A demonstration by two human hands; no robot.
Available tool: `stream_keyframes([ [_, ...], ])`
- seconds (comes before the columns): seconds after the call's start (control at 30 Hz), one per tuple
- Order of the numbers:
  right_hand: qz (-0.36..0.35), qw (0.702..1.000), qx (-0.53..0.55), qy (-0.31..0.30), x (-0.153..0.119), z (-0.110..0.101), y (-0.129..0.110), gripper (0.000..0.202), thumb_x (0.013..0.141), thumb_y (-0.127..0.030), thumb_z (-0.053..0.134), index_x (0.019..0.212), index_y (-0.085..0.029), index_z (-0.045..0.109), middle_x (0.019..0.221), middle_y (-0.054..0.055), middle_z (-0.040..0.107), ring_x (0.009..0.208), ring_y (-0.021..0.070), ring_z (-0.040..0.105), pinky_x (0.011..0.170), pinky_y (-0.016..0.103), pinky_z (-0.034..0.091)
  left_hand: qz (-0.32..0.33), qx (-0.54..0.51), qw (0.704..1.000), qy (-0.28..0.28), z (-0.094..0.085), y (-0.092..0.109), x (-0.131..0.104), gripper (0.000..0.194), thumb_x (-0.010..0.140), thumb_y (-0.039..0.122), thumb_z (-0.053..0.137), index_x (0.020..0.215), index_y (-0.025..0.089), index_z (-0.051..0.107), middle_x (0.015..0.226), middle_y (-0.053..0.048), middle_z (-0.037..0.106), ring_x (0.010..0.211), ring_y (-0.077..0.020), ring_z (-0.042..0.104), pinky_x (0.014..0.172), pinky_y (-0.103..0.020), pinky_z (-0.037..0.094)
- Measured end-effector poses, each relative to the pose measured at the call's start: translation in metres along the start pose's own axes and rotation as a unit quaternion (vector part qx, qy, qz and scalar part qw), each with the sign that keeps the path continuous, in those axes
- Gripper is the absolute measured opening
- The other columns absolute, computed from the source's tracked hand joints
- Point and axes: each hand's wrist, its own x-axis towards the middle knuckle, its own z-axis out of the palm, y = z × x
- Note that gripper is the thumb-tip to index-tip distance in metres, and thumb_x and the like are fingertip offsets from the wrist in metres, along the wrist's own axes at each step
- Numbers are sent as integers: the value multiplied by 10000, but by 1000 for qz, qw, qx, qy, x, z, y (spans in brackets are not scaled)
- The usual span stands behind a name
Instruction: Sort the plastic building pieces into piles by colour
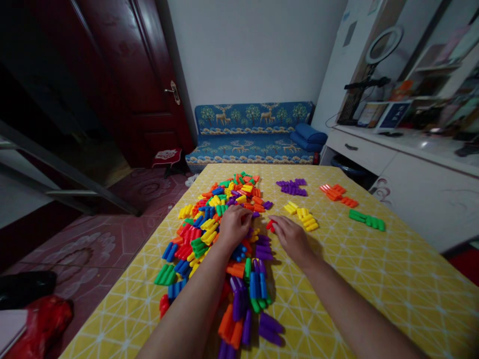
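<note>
Red piece (270, 226) at the fingertips, beside the mixed heap

The red piece sits just below and right of the frame's centre, on the right edge of the heap of coloured pieces (192, 234). The right hand (290, 237) has its fingers drawn close together on it, in what looks like a light pinch; the thumb's exact place is hard to make out. The left hand (235, 227) bends over the heap, fingers curled inward; whether they grip anything I cannot tell.

A fingertip pinch suits so small a piece. Lifting it clear of the purple pieces (264, 248) just below it in the frame should avoid dragging them along.

Farther out lie small single-colour clusters: yellow (307, 219) nearest, purple (292, 187) above, orange (332, 192) and green (366, 220) toward the right. The bare yellow cloth (337, 279) between leaves room for a low, unhurried carry.
</note>
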Motion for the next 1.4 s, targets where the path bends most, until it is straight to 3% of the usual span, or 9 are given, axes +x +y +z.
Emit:
stream_keyframes([
  [0.17, 248, 943, 30, 219, 2, -37, 56, 365, 929, -347, 430, 1156, -147, 633, 998, 133, 719, 726, 208, 686, 678, 325, 551, 5, -2, 1000, -3, -1, 0, 0, 148, 836, 133, 605, 855, 188, 741, 829, -50, 723, 830, -202, 634, 771, -316, 491],
  [0.23, 335, 913, 16, 233, -5, -52, 87, 410, 897, -327, 412, 1177, -116, 624, 961, 147, 714, 666, 209, 670, 648, 328, 542, 6, -3, 1000, -5, -2, 2, 0, 147, 842, 137, 599, 847, 181, 740, 822, -56, 721, 827, -205, 631, 768, -319, 492],
  [0.3, 385, 903, -21, 186, -15, -64, 113, 413, 847, -289, 423, 1134, -98, 651, 905, 152, 707, 686, 230, 660, 690, 356, 535, 6, -3, 1000, -6, -2, 2, 0, 149, 847, 140, 596, 842, 179, 740, 819, -59, 720, 826, -207, 631, 767, -322, 493],
  [0.5, 343, 902, -195, 177, -32, -72, 138, 402, 829, -350, 443, 1007, -107, 709, 974, 187, 676, 878, 287, 614, 800, 398, 484, 5, -8, 1000, -3, -1, 1, 0, 155, 844, 146, 597, 867, 200, 741, 847, -53, 732, 853, -206, 644, 783, -327, 501],
  [0.6, 344, 916, -193, 70, -32, -67, 139, 382, 846, -388, 441, 919, -150, 731, 905, 141, 703, 827, 271, 618, 757, 380, 487, 6, -8, 1000, 0, 0, 0, 0, 154, 846, 152, 596, 866, 203, 740, 842, -51, 731, 853, -204, 645, 789, -326, 502],
  [0.77, 384, 887, -253, -46, -23, -54, 148, 584, 906, -451, 379, 1374, -142, 542, 1426, 151, 519, 1278, 343, 463, 1030, 510, 383, 6, 0, 1000, -9, -1, 1, 0, 157, 846, 144, 591, 858, 194, 739, 820, -53, 716, 837, -200, 638, 769, -313, 493],
  [0.93, 417, 854, -287, -125, -8, -46, 154, 686, 945, -522, 275, 1501, -132, 368, 1571, 133, 326, 1437, 333, 257, 1143, 547, 219, 9, -6, 1000, -8, -1, 0, 1, 157, 848, 134, 591, 861, 191, 736, 834, -51, 725, 843, -202, 638, 779, -318, 492],
  [1.27, 392, 865, -292, -111, -13, -42, 147, 645, 944, -498, 291, 1444, -122, 450, 1533, 187, 371, 1423, 361, 294, 1120, 572, 236, -2, -12, 1000, 1, -1, 2, 0, 144, 836, 142, 610, 853, 201, 740, 831, -48, 723, 825, -199, 643, 777, -317, 499],
  [1.4, 375, 910, -173, -45, -20, -46, 132, 554, 955, -470, 285, 1340, -167, 544, 1426, 164, 520, 1346, 307, 437, 1103, 535, 309, -4, -9, 1000, -8, -2, 2, -1, 148, 838, 140, 606, 862, 192, 742, 837, -53, 721, 827, -204, 638, 778, -321, 494],
])
